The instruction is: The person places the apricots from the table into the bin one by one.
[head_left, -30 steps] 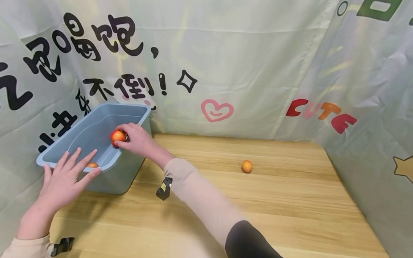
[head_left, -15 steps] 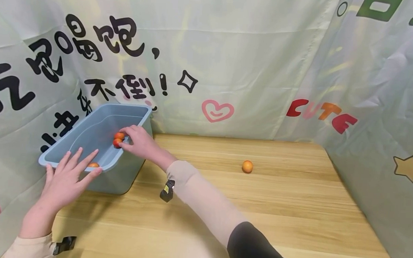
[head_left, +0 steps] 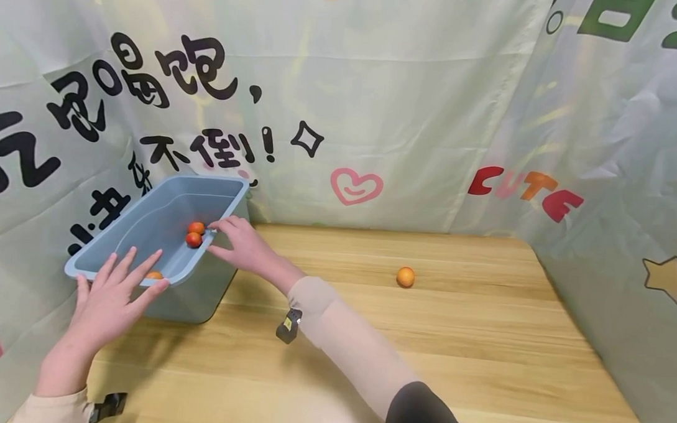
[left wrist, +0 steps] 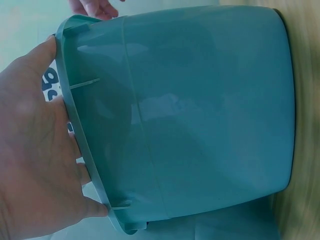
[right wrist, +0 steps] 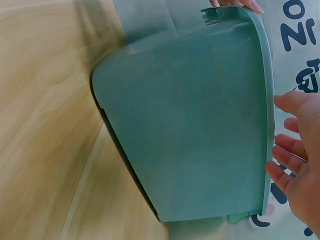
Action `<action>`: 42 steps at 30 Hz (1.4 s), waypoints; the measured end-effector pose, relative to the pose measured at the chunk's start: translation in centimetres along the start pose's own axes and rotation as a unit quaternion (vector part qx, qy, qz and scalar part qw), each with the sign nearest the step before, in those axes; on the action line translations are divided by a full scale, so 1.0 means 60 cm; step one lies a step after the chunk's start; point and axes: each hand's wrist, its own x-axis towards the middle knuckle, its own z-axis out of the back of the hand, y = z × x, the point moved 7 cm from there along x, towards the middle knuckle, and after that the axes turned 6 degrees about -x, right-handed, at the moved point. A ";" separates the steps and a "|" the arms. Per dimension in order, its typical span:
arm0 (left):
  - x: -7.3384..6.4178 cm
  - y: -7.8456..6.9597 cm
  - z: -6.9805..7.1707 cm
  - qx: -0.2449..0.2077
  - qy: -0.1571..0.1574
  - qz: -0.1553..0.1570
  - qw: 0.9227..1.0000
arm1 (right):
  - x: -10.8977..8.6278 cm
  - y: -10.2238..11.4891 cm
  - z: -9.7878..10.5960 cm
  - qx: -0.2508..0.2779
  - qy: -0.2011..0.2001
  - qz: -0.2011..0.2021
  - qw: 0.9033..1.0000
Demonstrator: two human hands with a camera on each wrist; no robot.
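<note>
A blue-grey plastic bin (head_left: 176,196) stands at the left of the table. My left hand (head_left: 108,300) rests on its near rim with fingers spread and straight, as the left wrist view also shows. My right hand (head_left: 242,242) is at the right rim, its fingers loosely bent and holding nothing. Inside the bin, close to that hand, lie a small round red fruit (head_left: 194,239) and an orange-red one (head_left: 196,228). Part of an orange fruit (head_left: 154,275) shows behind my left fingers. Another small orange (head_left: 406,277) sits on the table.
The wooden tabletop (head_left: 340,330) stretches right of the bin. Printed cloth (head_left: 409,114) hangs behind and along both sides, close to the bin's left side.
My right hand has let go of a red-and-orange fruit inside the bin and drawn back to the right rim. The left hand keeps its place on the near rim.
</note>
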 end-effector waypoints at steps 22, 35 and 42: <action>-0.002 0.000 0.001 -0.002 0.003 0.000 1.000 | -0.121 -0.068 0.018 -0.023 -0.025 0.007 0.999; 0.001 0.001 0.000 -0.005 0.006 -0.001 1.000 | -0.198 -0.138 0.050 -0.024 -0.036 -0.040 0.998; 0.000 0.002 0.001 -0.005 0.004 0.001 1.000 | -0.238 -0.176 0.061 -0.041 -0.059 -0.061 0.996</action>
